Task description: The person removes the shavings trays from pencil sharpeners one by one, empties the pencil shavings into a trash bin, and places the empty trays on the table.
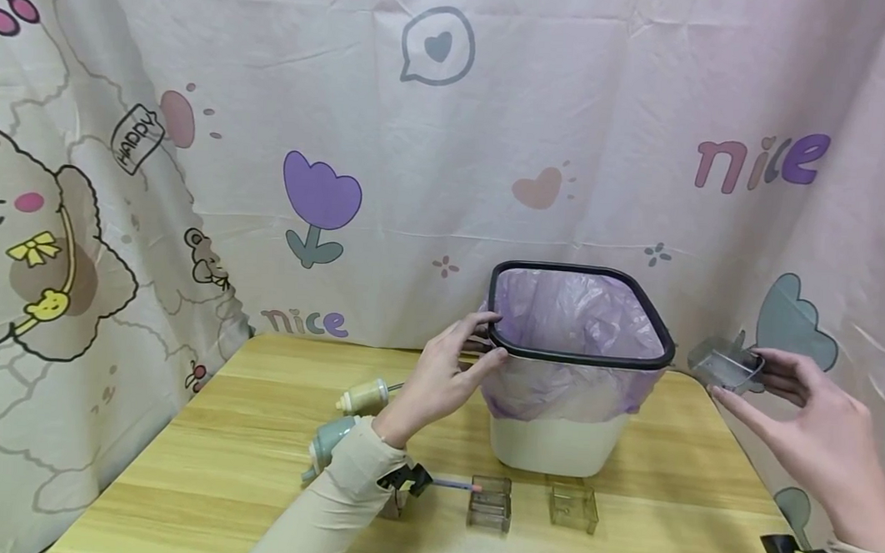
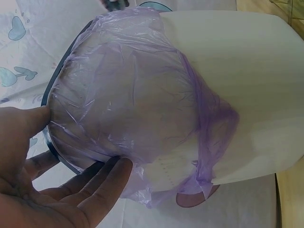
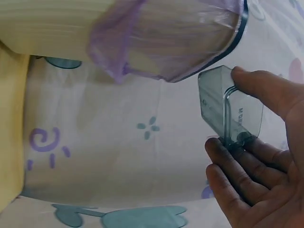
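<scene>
A white bin (image 1: pixel 557 448) with a black rim (image 1: pixel 588 358) stands on the table, lined with a translucent purple bag (image 1: pixel 557 391) folded over its outside. At the rim's left corner is my left hand (image 1: pixel 440 377); its thumb and fingers touch the rim and bag, fairly straight. Out to the right of the bin, my right hand (image 1: pixel 818 421) pinches a clear grey plastic box (image 1: pixel 727 364) between thumb and fingers, above the table's right edge. The right wrist view shows the box (image 3: pixel 213 102) with one open side and small lettering. The bin's inner bottom is hidden.
On the wooden table (image 1: pixel 216 432), two small see-through boxes, one brownish (image 1: pixel 489 513) and one yellowish (image 1: pixel 573 506), lie before the bin. A thin blue stick with a pink end (image 1: pixel 454 484), a yellow bottle-shaped item (image 1: pixel 364 396) and a blue-green one (image 1: pixel 331 439) lie left. Printed cloth (image 1: pixel 434 142) hangs behind.
</scene>
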Motion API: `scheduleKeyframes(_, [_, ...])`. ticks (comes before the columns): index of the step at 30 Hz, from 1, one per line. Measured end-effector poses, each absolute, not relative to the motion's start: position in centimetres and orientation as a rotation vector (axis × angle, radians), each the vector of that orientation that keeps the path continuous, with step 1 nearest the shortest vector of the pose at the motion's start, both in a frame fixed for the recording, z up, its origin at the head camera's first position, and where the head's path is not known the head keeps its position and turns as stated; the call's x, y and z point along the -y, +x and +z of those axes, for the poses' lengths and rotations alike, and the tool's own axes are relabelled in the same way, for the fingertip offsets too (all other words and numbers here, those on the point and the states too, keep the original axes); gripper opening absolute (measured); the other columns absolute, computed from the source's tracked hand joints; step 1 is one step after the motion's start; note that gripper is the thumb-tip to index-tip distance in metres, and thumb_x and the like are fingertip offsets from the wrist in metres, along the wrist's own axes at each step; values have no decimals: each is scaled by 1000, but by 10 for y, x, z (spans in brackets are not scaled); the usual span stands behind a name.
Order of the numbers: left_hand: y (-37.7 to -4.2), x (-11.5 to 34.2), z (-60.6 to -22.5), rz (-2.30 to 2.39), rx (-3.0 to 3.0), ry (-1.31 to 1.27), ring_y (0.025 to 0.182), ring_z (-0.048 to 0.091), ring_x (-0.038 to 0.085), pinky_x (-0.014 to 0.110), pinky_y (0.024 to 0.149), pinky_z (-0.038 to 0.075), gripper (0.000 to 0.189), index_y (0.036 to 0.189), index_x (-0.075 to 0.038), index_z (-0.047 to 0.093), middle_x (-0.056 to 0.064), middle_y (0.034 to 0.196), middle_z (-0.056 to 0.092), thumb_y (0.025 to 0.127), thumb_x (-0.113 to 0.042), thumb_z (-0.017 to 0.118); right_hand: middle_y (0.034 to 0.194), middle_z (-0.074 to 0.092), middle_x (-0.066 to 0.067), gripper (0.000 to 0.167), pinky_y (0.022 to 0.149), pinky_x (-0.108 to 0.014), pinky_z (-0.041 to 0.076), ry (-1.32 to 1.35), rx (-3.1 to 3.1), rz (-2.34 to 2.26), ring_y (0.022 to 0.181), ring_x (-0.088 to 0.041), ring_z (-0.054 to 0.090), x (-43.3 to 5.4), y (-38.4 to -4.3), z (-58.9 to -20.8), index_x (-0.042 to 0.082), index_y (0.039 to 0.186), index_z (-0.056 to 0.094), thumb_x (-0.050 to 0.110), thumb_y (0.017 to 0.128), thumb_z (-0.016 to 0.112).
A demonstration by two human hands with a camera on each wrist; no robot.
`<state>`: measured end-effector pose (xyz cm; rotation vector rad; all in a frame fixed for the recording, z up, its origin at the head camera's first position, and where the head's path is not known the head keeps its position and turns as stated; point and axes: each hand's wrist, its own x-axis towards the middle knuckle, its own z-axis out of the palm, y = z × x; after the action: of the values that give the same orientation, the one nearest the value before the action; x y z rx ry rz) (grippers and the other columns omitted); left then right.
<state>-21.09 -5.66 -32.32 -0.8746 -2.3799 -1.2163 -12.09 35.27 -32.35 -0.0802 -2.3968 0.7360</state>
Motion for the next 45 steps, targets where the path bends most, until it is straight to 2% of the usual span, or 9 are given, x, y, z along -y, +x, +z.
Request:
scheduleKeyframes(4, [-211, 57, -322, -1210, 2373, -879, 131, 67, 28, 48, 106, 60, 50, 153, -21, 55, 10, 142, 68, 107, -34, 68, 130, 67, -37, 78, 109, -79, 34, -103, 2440, 759, 90, 42, 24, -358, -124, -338, -1, 144, 57, 38, 86, 91])
scheduleKeyframes(5, [-211, 57, -322, -1211, 2372, -880, 131, 67, 28, 49, 106, 60, 50, 153, -20, 55, 10, 142, 68, 107, -34, 68, 130, 68, -37, 78, 107, -79, 36, -115, 2458, 759, 92, 37, 40, -358, -124, -341, -1, 144, 57, 40, 86, 91])
scheduleKeyframes(6, [-211, 57, -322, -1212, 2369, -882, 131, 66, 28, 50, 106, 60, 50, 153, -20, 55, 10, 142, 68, 107, -34, 68, 131, 68, -36, 79, 104, -78, 38, -125, 2476, 755, 94, 27, 56, -358, -124, -345, -1, 144, 57, 41, 86, 91])
scheduleKeyframes(8, [-211, 57, -322, -1212, 2362, -890, 130, 67, 29, 51, 106, 60, 49, 152, -19, 55, 11, 141, 69, 107, -32, 68, 130, 69, -35, 79, 98, -75, 41, -128, 2521, 748, 108, -10, 76, -359, -124, -355, -1, 144, 58, 44, 88, 89])
scheduleKeyframes(11, [-212, 58, -322, -1203, 2355, -900, 130, 67, 29, 51, 105, 60, 48, 152, -19, 55, 11, 140, 69, 107, -32, 67, 127, 72, -33, 76, 89, -69, 45, -116, 2594, 717, 120, -64, 61, -358, -123, -371, -2, 141, 60, 47, 89, 87])
scheduleKeyframes(19, [-212, 59, -320, -1193, 2348, -906, 131, 67, 30, 49, 103, 61, 47, 152, -19, 55, 11, 140, 69, 108, -31, 67, 115, 78, -29, 68, 88, -69, 52, -43, 2721, 660, 103, -51, 76, -349, -124, -415, -3, 127, 66, 48, 87, 87])
scheduleKeyframes(32, [-209, 64, -324, -1281, 2383, -897, 125, 69, 24, 39, 94, 66, 48, 153, -19, 56, 8, 135, 70, 107, -29, 69, 105, 77, -26, 72, 79, -62, 59, -5, 2942, 642, 94, -51, 72, -339, -127, -448, -4, 122, 64, 51, 83, 89])
scheduleKeyframes(39, [-209, 63, -325, -1316, 2352, -914, 119, 73, 26, 43, 93, 66, 54, 155, -18, 51, 9, 134, 71, 106, -28, 70, 108, 78, -25, 69, 87, -67, 58, 20, 2957, 655, 100, -52, 72, -338, -126, -460, -5, 119, 65, 47, 82, 91])
scheduleKeyframes(45, [-209, 68, -325, -1373, 2387, -871, 109, 78, 26, 37, 87, 67, 62, 160, -18, 43, 10, 132, 71, 105, -27, 72, 106, 77, -20, 68, 88, -65, 59, 34, 2933, 663, 99, -45, 73, -336, -126, -464, -8, 117, 65, 42, 81, 93])
